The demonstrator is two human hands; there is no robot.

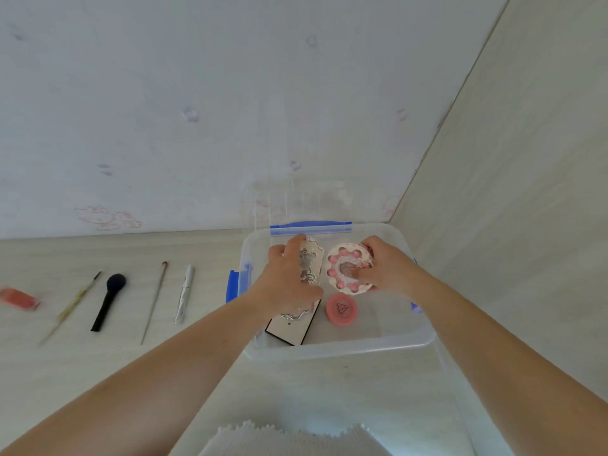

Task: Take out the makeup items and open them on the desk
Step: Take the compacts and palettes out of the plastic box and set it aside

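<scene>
A clear plastic box (424, 337) with blue clips stands on the desk at centre right. Inside it, my left hand (289, 278) grips a cream palette with silver ornament (311, 261). A flat black-edged case (289, 330) lies under it. My right hand (385, 268) holds a round white compact with pink dots (342, 274), thumb on its centre. A small round pink pot (341, 309) sits on the box floor in front of the compact.
On the desk to the left lie a silver tube (184, 294), a thin brush (154, 301), a black powder brush (108, 301), a slim pencil (74, 306) and a pink-red item (19, 298). A wall runs behind, a side panel at right. White paper (296, 439) lies near me.
</scene>
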